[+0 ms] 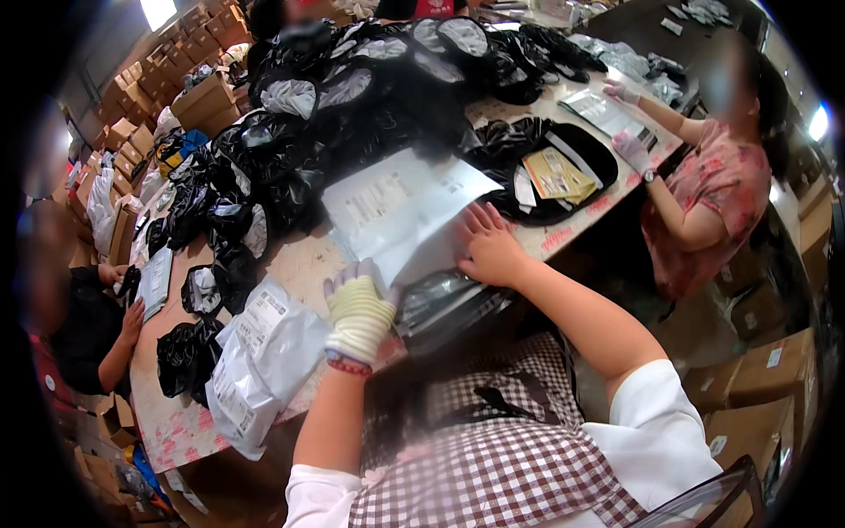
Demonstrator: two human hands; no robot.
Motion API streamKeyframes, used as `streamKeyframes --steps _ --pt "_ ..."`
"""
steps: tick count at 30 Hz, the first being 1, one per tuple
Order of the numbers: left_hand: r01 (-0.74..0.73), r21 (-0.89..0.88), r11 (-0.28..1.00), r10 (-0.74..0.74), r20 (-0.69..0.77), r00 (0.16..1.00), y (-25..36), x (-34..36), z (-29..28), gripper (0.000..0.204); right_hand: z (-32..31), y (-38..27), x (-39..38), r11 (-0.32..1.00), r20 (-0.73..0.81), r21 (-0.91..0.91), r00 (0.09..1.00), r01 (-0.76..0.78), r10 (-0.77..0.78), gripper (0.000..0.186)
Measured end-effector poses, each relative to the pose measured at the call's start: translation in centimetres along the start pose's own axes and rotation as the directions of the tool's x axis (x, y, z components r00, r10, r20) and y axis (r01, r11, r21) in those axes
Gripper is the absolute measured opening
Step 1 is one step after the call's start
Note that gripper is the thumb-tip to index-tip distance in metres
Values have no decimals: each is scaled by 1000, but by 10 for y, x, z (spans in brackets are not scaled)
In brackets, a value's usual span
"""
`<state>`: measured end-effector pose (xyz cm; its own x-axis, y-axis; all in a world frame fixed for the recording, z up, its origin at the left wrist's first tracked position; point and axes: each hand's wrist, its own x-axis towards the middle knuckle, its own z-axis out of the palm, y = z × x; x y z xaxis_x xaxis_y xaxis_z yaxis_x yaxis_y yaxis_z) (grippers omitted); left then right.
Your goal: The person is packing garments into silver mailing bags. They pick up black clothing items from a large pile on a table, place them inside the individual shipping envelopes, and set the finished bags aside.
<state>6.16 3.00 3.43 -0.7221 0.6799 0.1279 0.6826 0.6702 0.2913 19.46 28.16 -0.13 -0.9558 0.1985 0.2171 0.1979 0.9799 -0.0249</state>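
Mailing bag [396, 211]: pale, silvery-white plastic, roughly four-sided and slightly creased, its printed label [378, 198] facing up on the left part. It lies aslant in front of me, the near edge reaching from my left hand [358, 304] toward my right hand [489, 246]. Just below, nearer my body, sits a pile of flat, shiny plastic bags [453, 308], blurred in detail.

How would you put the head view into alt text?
A person's left hand, in a pale striped knit glove, and bare right hand are at the near edge of a white plastic mailing bag. Glossy black plastic bundles crowd the pale worktable beyond it; at right, a co-worker's gloved hands are at a flat silvery parcel.
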Motion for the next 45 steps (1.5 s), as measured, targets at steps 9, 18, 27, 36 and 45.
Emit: streamKeyframes --steps 9,18,27,36,45 --pt "-395 100 913 406 -298 864 10 27 -12 80 -53 -45 94 982 408 75 894 173 -188 66" --pt "-367 -233 901 323 -206 924 -19 48 17 46 -44 13 210 791 107 576 978 -208 180 42" --pt "-370 -289 883 309 -237 921 -23 46 16 48 19 16 282 870 -26 195 884 -453 466 41" --pt "-484 -403 776 531 4 847 -24 63 34 36 -161 -11 225 762 -562 586 816 276 136 24" --pt "147 -952 -269 -81 174 981 -13 59 -3 46 -102 -49 94 853 18 499 982 152 -186 22"
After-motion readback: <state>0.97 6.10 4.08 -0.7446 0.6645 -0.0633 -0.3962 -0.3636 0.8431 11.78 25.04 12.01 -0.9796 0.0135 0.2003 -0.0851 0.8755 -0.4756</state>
